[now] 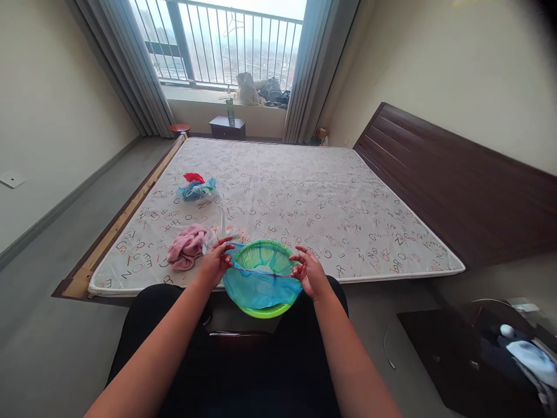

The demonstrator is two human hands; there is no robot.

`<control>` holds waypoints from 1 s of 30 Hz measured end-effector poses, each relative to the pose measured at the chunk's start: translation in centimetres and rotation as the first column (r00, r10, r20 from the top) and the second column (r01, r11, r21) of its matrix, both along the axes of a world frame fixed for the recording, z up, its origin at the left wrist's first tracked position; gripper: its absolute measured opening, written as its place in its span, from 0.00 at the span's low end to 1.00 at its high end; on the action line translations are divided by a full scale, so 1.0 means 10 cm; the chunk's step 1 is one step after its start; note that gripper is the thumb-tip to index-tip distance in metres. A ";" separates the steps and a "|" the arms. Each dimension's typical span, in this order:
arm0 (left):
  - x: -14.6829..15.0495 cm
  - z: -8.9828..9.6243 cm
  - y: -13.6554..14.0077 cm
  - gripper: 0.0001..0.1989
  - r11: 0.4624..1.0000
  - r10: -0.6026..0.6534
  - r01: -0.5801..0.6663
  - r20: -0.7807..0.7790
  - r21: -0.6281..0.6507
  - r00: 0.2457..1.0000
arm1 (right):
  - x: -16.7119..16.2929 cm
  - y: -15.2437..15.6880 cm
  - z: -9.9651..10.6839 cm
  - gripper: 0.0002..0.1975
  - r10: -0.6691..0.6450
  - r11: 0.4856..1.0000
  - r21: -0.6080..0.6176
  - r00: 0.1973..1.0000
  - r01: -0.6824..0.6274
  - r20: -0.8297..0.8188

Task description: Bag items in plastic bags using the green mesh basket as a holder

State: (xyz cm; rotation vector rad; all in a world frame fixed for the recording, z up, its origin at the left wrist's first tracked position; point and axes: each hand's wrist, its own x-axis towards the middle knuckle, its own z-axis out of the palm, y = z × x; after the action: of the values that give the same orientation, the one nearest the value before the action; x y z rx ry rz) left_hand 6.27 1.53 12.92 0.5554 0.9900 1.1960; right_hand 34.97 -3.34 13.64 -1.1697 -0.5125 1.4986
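Note:
A translucent blue plastic bag (256, 292) is stretched across a bright green round basket (263, 314), which sits between my knees by the mattress edge. My left hand (213, 264) pinches the bag's edge on the left side of the basket. On the right side, my right hand (310, 273) grips the same edge, with some fingers raised. A pale shape shows through the green interior, too unclear to name. Close to my left hand lie a crumpled pink cloth (187, 247) and a white plastic bag (224, 232) with orange marks.
The letter-printed mattress (304, 197) spreads ahead, with a bundle of red and blue plastic bags (196, 188) on it. A dark headboard (435, 168) stands at right. A small bedside cabinet (227, 129) is near the window; a dark box-like surface (452, 342) is at lower right.

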 end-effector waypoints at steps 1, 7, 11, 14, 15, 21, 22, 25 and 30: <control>-0.01 -0.04 -0.01 0.22 0.999 0.014 -0.012 -0.070 0.030 0.997 | 0.02 0.00 -0.05 0.25 0.004 0.999 -0.038 0.997 -0.001 0.072; 0.07 -0.36 -0.13 0.26 0.987 0.124 -0.068 -0.419 0.146 0.899 | 0.15 0.04 -0.46 0.33 0.119 0.984 -0.178 0.668 0.021 0.734; 0.14 -0.39 -0.16 0.24 0.968 0.197 -0.072 -0.549 0.241 0.812 | 0.33 0.14 -0.55 0.13 0.301 0.953 -0.291 0.402 -0.087 0.865; 0.20 -0.29 -0.12 0.30 0.956 0.216 -0.021 -0.654 0.293 0.725 | 0.38 0.21 -0.53 0.08 0.331 0.944 -0.300 0.376 -0.138 0.866; 0.22 -0.23 -0.10 0.33 0.956 0.199 0.008 -0.666 0.294 0.719 | 0.37 0.23 -0.52 0.08 0.331 0.943 -0.294 0.370 -0.154 0.868; 0.08 0.28 0.01 0.35 0.850 0.307 0.168 -0.729 0.499 0.612 | 0.15 0.35 -0.45 0.08 0.218 0.973 -0.153 0.458 -0.174 0.862; 0.03 0.36 0.01 0.35 0.824 0.342 0.191 -0.737 0.534 0.583 | 0.10 0.37 -0.45 0.08 0.196 0.978 -0.133 0.488 -0.161 0.851; -0.08 0.52 -0.02 0.33 0.767 0.418 0.238 -0.745 0.596 0.520 | 0.00 0.48 -0.51 0.10 0.136 0.990 -0.088 0.571 -0.111 0.809; -0.19 0.39 -0.02 0.30 0.829 0.415 0.182 -0.799 0.529 0.435 | -0.10 0.72 -0.58 0.14 0.028 1.000 -0.024 0.653 -0.014 0.757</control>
State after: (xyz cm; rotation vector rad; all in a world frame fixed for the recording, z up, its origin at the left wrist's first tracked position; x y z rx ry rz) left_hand 4.35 1.34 16.78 1.7831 1.6097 1.3112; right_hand 34.01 3.89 7.85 -1.8100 -1.0823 0.9565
